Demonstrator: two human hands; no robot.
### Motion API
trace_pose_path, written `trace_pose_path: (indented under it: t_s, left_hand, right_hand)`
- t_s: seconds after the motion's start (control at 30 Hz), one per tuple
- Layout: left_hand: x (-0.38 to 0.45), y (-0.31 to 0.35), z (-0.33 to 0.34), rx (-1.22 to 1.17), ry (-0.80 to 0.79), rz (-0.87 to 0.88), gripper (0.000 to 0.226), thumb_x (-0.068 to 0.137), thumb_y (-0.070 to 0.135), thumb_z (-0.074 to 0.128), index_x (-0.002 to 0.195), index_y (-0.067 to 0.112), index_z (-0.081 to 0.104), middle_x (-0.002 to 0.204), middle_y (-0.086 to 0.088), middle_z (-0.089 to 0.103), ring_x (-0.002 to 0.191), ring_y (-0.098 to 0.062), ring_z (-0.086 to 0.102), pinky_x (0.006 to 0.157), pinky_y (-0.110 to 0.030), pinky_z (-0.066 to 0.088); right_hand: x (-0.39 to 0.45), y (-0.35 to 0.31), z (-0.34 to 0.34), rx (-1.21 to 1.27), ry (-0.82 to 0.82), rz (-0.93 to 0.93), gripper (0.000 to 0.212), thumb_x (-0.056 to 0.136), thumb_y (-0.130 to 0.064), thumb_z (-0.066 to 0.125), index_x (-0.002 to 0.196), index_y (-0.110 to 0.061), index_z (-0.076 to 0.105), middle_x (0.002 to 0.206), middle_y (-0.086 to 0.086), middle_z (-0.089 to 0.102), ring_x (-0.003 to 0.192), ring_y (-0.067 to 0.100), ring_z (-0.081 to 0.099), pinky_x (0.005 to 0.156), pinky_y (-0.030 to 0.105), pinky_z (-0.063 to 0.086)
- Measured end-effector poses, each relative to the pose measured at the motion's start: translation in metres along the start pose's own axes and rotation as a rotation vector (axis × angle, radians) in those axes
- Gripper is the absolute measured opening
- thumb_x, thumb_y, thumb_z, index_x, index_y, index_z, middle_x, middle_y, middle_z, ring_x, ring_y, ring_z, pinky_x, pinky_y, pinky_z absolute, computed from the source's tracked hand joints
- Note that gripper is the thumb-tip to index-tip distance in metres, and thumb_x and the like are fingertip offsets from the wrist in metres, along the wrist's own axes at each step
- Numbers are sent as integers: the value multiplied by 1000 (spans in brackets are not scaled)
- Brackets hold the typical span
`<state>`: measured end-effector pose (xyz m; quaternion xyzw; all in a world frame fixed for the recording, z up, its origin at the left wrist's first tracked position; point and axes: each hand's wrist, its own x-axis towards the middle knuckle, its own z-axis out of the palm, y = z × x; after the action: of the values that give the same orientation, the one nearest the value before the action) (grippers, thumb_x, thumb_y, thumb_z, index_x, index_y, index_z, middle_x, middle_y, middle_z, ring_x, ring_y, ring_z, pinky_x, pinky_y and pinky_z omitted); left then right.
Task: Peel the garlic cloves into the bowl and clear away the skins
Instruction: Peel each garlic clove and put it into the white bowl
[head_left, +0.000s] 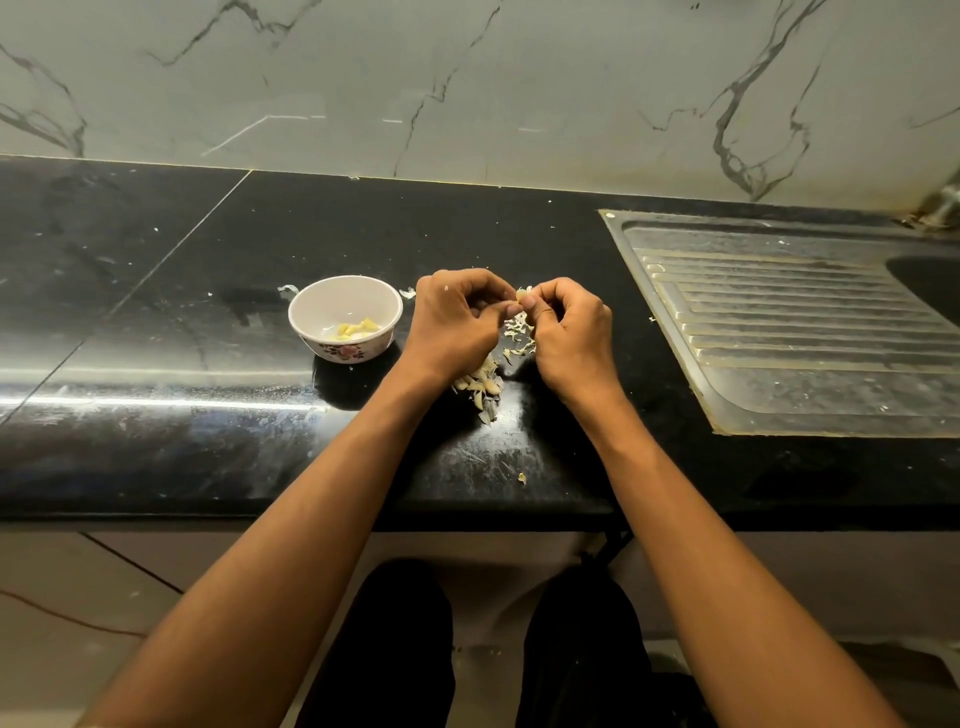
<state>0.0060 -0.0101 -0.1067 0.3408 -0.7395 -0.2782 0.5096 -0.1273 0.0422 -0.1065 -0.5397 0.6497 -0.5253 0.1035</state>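
- Both hands are raised just above the black polished stone bench (218, 322): the left hand (457, 322) and the right hand (566, 332) each pinch one small pale garlic clove (522, 297) between curled fingertips.
- Judged step: stripping this clove's skin. Best to work it loose from one end with a thumbnail while the other hand steadies the clove.
- Keep the peeling above the heap of papery whitish skins (519, 332), so scraps fall together for later clearing.
- The unpeeled pale cloves (480, 382) lie under the left wrist; avoid scattering them.
- Once bare, drop the clove into the small white floral bowl (345, 299), just left, where yellowish peeled cloves (356, 330) already lie.
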Motion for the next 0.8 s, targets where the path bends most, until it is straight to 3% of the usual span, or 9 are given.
trace_pose_path:
  t_s: [0.13, 0.27, 0.4, 0.53, 0.63, 0.8]
  left_hand:
    - [-2, 1, 1, -2, -33, 9, 4, 82, -2, 80, 85, 1, 79, 69, 15, 67, 58, 10, 63, 59, -6, 45]
    - [-1, 1, -1, -39, -49, -9, 6, 83, -5, 78, 85, 1, 79, 73, 5, 72, 60, 6, 65, 61, -12, 52]
    - [0, -1, -3, -109, -54, -61, 11, 82, -8, 75, 84, 3, 79, 74, -8, 75, 57, -6, 65, 59, -23, 54]
    - [1, 0, -4, -175, -63, -110, 14, 85, -9, 73, 86, 3, 78, 74, -13, 74, 59, -11, 66, 57, -23, 52]
    - [2, 1, -3, -185, -70, -121, 10, 88, -6, 72, 90, 2, 79, 73, -9, 74, 60, -10, 66, 57, -22, 52]
    - [1, 0, -2, -177, -84, -123, 10, 90, -3, 70, 89, 3, 78, 71, -6, 72, 59, -7, 65, 58, -21, 52]
  right_hand:
    - [0, 2, 0, -50, -31, -11, 18, 102, -14, 61, 89, -5, 68, 82, 1, 66, 77, 16, 59, 61, 25, 41]
    - [0, 1, -3, -31, -40, -18, 20, 102, -17, 63, 87, -5, 68, 79, 2, 66, 75, 18, 59, 62, 30, 44]
    - [1, 1, -3, 31, -59, 20, 20, 102, -18, 63, 82, -14, 67, 70, -6, 62, 67, 12, 56, 63, 37, 48]
    - [3, 3, -2, 101, -54, 41, 24, 101, -16, 63, 79, -23, 66, 69, -6, 64, 67, 13, 58, 65, 44, 54]
    - [3, 2, -2, 152, 0, 26, 21, 98, -18, 68, 78, -25, 67, 70, -8, 65, 66, 11, 60, 65, 39, 54]
    - [-3, -3, -5, 104, 131, -174, 9, 87, -15, 76, 82, -9, 73, 78, -3, 71, 70, 7, 65, 66, 22, 52]
